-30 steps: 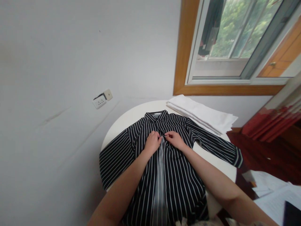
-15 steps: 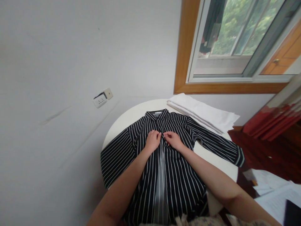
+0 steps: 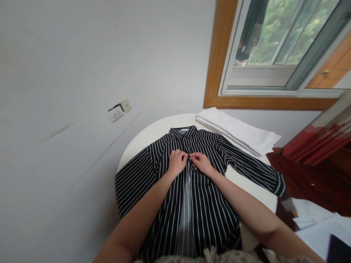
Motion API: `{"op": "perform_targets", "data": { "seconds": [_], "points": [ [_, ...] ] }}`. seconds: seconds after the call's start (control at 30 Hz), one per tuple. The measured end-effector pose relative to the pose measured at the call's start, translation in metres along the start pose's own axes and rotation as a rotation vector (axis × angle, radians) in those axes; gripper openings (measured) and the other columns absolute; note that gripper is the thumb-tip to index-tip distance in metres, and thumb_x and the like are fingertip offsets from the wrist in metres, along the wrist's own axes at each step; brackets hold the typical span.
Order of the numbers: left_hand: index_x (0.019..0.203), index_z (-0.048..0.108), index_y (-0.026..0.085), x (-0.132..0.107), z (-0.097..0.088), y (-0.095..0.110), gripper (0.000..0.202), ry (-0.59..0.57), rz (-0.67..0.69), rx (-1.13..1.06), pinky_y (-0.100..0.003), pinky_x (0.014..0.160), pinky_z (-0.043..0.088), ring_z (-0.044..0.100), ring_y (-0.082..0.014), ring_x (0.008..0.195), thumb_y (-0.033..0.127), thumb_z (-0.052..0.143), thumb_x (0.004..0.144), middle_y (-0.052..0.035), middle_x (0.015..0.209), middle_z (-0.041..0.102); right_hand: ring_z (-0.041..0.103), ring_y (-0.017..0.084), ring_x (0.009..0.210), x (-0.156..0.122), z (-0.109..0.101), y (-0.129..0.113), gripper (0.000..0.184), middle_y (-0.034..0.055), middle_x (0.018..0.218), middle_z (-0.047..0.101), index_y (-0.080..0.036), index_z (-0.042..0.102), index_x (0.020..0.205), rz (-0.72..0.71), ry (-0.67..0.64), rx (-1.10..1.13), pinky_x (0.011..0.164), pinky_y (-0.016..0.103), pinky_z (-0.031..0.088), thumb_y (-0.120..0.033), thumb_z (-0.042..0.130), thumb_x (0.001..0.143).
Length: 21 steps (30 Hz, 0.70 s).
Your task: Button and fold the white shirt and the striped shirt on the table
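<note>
A black shirt with white stripes (image 3: 211,197) lies face up on a round white table (image 3: 149,133), its collar toward the wall and its sleeves spread to both sides. Its front is joined near the collar and parts below my hands, showing the greyish inside. My left hand (image 3: 177,160) pinches the front edge at chest height. Just across the opening, my right hand (image 3: 201,162) grips the other front edge between thumb and fingers. The fingertips of both hands nearly meet. Any button between them is too small to make out.
A folded white cloth (image 3: 237,131) lies at the table's back right. Behind the table stand a wall with a socket (image 3: 115,114) and a wood-framed window (image 3: 219,100). Papers (image 3: 326,226) are at the lower right, near a red and white curtain (image 3: 315,138).
My hands stay at the same place on the shirt front, with only a slight shift of the left fingers. The view has tilted a little.
</note>
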<state>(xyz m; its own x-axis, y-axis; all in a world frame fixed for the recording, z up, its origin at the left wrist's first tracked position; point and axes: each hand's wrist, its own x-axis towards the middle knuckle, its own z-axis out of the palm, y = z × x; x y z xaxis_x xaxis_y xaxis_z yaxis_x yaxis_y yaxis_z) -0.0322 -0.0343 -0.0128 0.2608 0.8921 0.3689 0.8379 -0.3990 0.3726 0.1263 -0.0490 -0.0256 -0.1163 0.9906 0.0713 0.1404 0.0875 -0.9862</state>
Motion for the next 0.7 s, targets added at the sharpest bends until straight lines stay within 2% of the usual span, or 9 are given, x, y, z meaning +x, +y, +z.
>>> {"op": "perform_targets", "data": {
  "seconds": [0.27, 0.4, 0.7],
  "points": [
    [0.076, 0.064, 0.019, 0.0002, 0.0047, -0.0043, 0.03, -0.012, -0.009, -0.035, -0.035, 0.086, 0.038, 0.05, -0.0201, 0.087, 0.03, 0.043, 0.094, -0.0057, 0.084, 0.059, 0.063, 0.009, 0.05, 0.0014, 0.0007, -0.003, 0.02, -0.0038, 0.067, 0.06, -0.016, 0.056, 0.099, 0.103, -0.133, 0.167, 0.044, 0.018, 0.053, -0.028, 0.056, 0.083],
    [0.079, 0.064, 0.019, -0.0003, 0.0065, -0.0046, 0.028, -0.037, 0.006, -0.022, -0.036, 0.085, 0.039, 0.049, -0.0203, 0.087, 0.03, 0.043, 0.094, -0.006, 0.087, 0.059, 0.063, 0.011, 0.048, 0.0036, 0.0031, -0.005, 0.014, -0.0049, 0.063, 0.056, -0.017, 0.056, 0.09, 0.16, -0.068, 0.143, 0.039, 0.018, 0.052, -0.028, 0.058, 0.081],
    [0.084, 0.066, 0.022, 0.0012, 0.0013, -0.0064, 0.022, -0.059, 0.038, -0.121, -0.034, 0.084, 0.039, 0.051, -0.0194, 0.089, 0.028, 0.046, 0.092, -0.004, 0.087, 0.06, 0.063, 0.009, 0.051, 0.0046, 0.0042, -0.0005, 0.025, -0.0019, 0.074, 0.056, -0.015, 0.058, 0.087, 0.088, -0.029, 0.122, 0.035, 0.015, 0.051, -0.034, 0.067, 0.074]
  ]
}}
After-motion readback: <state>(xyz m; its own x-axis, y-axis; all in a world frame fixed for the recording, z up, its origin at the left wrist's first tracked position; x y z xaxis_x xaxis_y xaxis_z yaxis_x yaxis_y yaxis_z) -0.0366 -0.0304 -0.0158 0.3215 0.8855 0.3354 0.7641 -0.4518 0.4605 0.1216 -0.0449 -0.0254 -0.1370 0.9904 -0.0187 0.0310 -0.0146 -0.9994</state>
